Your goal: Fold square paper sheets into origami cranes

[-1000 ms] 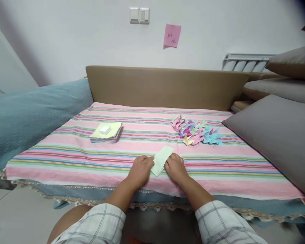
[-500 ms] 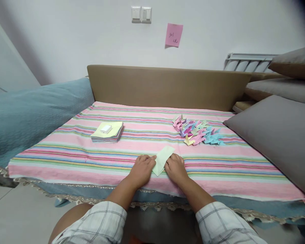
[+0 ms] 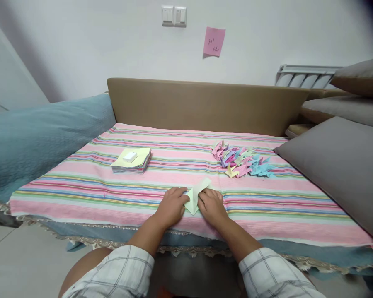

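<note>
A pale green sheet of origami paper (image 3: 192,200), partly folded, lies on the striped cloth between my hands, its pointed end toward me. My left hand (image 3: 173,205) grips its left edge with thumb and fingers. On the other side, my right hand (image 3: 211,205) has its fingers closed on the paper, under a flap that stands raised at the far end. Those right fingertips are partly hidden by the flap.
Folded paper cranes (image 3: 242,161) in several colours lie at the back right. A stack of square paper (image 3: 132,165) with a small white box (image 3: 129,157) on top sits at left. Grey cushions (image 3: 338,165) line the right side; a brown backrest (image 3: 205,105) stands behind.
My right hand has shifted slightly left, over the paper. The paper's right part has lifted into a raised flap, where it lay flatter before. My left hand has barely moved.
</note>
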The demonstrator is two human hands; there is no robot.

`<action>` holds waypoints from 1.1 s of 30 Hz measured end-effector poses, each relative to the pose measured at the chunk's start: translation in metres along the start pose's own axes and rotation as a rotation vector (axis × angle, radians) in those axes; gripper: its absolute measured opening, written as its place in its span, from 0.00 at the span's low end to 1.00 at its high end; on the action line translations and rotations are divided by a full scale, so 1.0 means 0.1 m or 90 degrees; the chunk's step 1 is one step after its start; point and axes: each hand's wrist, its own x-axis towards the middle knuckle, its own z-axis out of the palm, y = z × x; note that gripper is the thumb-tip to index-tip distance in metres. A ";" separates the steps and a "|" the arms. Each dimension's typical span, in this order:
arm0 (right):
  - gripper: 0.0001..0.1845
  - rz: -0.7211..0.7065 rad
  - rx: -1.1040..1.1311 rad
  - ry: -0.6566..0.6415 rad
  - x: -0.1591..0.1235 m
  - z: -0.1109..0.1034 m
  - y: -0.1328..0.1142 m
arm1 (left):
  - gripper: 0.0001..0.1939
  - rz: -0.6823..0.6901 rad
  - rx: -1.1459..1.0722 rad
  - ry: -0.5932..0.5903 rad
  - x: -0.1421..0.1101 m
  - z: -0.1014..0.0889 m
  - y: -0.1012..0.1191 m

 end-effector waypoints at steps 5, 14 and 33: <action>0.14 -0.031 0.005 -0.012 -0.02 -0.01 -0.02 | 0.19 -0.043 -0.023 -0.015 0.01 -0.05 0.01; 0.15 -0.044 -0.029 -0.014 -0.04 -0.01 -0.07 | 0.15 -0.053 -0.079 -0.037 0.01 -0.19 0.00; 0.15 -0.112 -0.052 -0.016 -0.06 0.02 -0.13 | 0.16 -0.218 -0.096 0.041 0.06 -0.06 0.08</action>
